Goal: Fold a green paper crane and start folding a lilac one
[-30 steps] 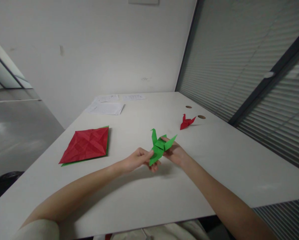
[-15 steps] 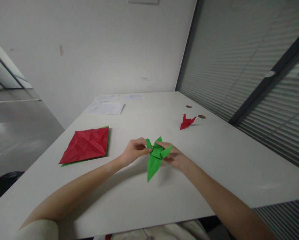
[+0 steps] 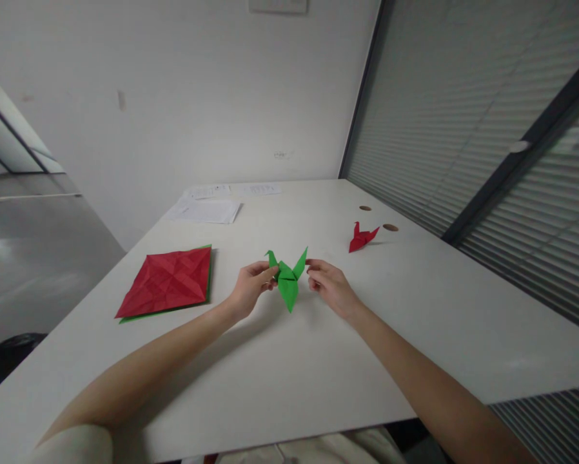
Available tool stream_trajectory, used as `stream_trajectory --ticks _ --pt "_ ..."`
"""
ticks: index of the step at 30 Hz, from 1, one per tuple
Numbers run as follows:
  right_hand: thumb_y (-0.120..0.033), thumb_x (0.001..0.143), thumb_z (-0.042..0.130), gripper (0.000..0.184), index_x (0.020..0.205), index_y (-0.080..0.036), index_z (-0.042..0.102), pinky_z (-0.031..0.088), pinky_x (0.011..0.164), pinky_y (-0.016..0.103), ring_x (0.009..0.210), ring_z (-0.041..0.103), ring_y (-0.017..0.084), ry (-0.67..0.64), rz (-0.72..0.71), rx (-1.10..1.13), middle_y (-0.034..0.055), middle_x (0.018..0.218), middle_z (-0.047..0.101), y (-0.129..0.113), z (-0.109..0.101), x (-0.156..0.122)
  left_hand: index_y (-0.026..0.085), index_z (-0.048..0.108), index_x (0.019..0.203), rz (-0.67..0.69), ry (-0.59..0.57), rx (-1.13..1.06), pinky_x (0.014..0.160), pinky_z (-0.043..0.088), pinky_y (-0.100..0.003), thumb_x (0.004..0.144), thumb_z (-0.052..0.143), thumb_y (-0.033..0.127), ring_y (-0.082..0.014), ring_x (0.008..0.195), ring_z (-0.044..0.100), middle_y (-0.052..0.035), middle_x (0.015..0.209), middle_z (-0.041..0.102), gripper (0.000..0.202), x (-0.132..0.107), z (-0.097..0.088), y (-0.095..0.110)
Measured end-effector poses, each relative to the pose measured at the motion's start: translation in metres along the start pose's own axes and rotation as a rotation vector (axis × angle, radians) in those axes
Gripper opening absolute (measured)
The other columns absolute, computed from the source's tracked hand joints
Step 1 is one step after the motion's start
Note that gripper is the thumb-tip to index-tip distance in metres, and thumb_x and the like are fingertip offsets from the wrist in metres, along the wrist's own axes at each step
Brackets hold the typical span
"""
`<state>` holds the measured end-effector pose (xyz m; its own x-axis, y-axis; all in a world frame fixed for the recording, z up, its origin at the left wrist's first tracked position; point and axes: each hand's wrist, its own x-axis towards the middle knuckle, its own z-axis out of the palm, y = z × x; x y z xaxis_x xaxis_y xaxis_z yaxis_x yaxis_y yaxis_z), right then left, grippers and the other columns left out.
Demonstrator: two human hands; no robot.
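A green origami crane (image 3: 288,283) is held above the table, its bent head up at the left, its tail pointing up to the right and one wing hanging toward me. My left hand (image 3: 251,288) pinches it near the base of the neck between thumb and fingers. On the other side, my right hand (image 3: 334,287) is beside the tail with half-curled fingers apart and nothing held; whether the index fingertip touches the tail I cannot tell. Farther back on the right stands a red origami crane (image 3: 363,238).
Creased red paper (image 3: 171,283) lies over green paper (image 3: 209,247) on the left of the white table (image 3: 251,399). White printed sheets (image 3: 206,211) lie at the back left. Two round holes pierce the tabletop near the blinds (image 3: 444,135). A wall (image 3: 197,96) stands behind.
My right hand has let go of the green crane and moved slightly right. The crane has turned, its head now raised at the left, and my left hand has shifted its grip to the neck base.
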<state>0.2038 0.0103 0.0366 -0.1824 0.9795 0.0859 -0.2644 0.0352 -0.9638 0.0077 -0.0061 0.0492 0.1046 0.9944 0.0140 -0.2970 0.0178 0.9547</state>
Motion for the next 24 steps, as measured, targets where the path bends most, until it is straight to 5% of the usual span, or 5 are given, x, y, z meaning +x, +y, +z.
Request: stream_trajectory --ticks 7,12,16,20,24 --pt "-0.033 0.064 0.076 0.024 0.080 -0.019 0.065 0.036 0.055 0.025 0.056 0.047 0.009 0.026 -0.046 -0.093 -0.0028 0.069 0.059 0.003 0.001 -0.001 0.011 0.068 0.083 0.040 -0.056 0.123 0.055 0.040 -0.022 0.068 0.077 0.036 -0.0089 0.058 0.055 -0.0031 0.073 0.064 0.031 -0.003 0.002 -0.002" --pt "-0.036 0.061 0.078 0.026 0.076 -0.018 0.065 0.039 0.056 0.026 0.056 0.050 0.009 0.124 -0.023 -0.088 -0.0011 0.072 0.062 0.009 -0.004 0.004 0.022 0.051 0.127 0.069 -0.050 0.220 0.052 0.043 -0.021 0.066 0.078 0.037 -0.0102 0.061 0.062 -0.0041 0.096 0.062 0.068 0.000 -0.004 -0.007" --pt "-0.034 0.059 0.078 0.026 0.073 -0.018 0.063 0.040 0.055 0.026 0.054 0.051 0.009 0.277 -0.094 -0.096 -0.0010 0.071 0.062 0.003 -0.016 0.019 0.020 0.052 0.122 0.026 0.020 0.213 0.051 0.044 -0.020 0.072 0.073 0.042 -0.0083 0.058 0.061 -0.0022 0.090 0.059 0.058 0.005 -0.014 -0.021" --pt "-0.029 0.057 0.078 0.025 0.070 -0.018 0.060 0.041 0.052 0.025 0.051 0.050 0.009 0.444 -0.213 -0.064 -0.0028 0.061 0.057 -0.027 -0.052 0.049 0.017 0.057 0.112 -0.002 0.041 0.244 0.048 0.043 -0.020 0.072 0.071 0.039 -0.0086 0.057 0.060 -0.0014 0.085 0.059 0.048 0.010 -0.021 -0.033" --pt "-0.024 0.068 0.073 0.017 0.074 -0.016 0.060 0.046 0.056 0.027 0.054 0.053 0.010 0.677 -0.330 -0.217 -0.0009 0.065 0.058 -0.061 -0.112 0.074 0.018 0.059 0.107 0.026 0.020 0.247 0.048 0.042 -0.019 0.071 0.071 0.038 -0.0085 0.055 0.059 -0.0001 0.081 0.059 0.044 0.014 -0.022 -0.039"
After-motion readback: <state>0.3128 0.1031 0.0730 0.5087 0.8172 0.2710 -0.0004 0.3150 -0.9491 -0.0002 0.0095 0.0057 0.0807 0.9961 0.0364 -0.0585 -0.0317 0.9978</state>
